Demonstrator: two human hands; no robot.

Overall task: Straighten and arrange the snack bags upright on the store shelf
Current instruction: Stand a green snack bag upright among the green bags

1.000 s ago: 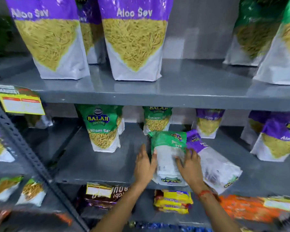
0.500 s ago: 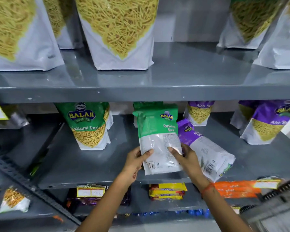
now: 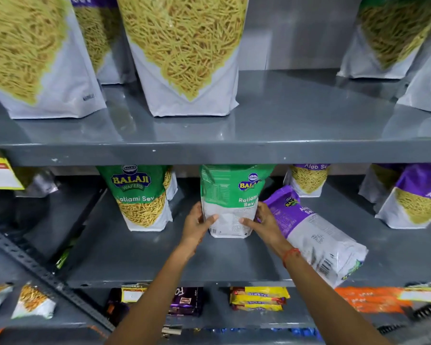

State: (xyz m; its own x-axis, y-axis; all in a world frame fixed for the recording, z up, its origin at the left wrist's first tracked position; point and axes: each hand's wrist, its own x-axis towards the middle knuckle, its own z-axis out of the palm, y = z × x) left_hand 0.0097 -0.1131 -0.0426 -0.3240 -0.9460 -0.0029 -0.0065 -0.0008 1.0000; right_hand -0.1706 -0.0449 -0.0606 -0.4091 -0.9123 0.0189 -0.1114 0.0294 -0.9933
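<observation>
A green Ratlami Sev bag [image 3: 230, 195] stands upright on the middle shelf [image 3: 159, 257], its back side facing me. My left hand [image 3: 197, 224] grips its lower left edge and my right hand [image 3: 264, 221] grips its lower right edge. Right beside it a purple Aloo Sev bag [image 3: 314, 232] lies flat on its side, reaching the shelf's front edge. Another green Ratlami Sev bag [image 3: 142, 195] stands upright to the left, front facing out.
Upright purple Aloo Sev bags stand at the back [image 3: 309, 179] and far right [image 3: 413, 197] of the middle shelf. Large bags [image 3: 184, 53] line the top shelf. Below are yellow packets [image 3: 258, 298], dark packets [image 3: 184, 301] and orange packets [image 3: 368, 298].
The green bag went from lying on the shelf to lifted, and now stands upright further back. Both hands stayed on it, sliding to its lower edges.
</observation>
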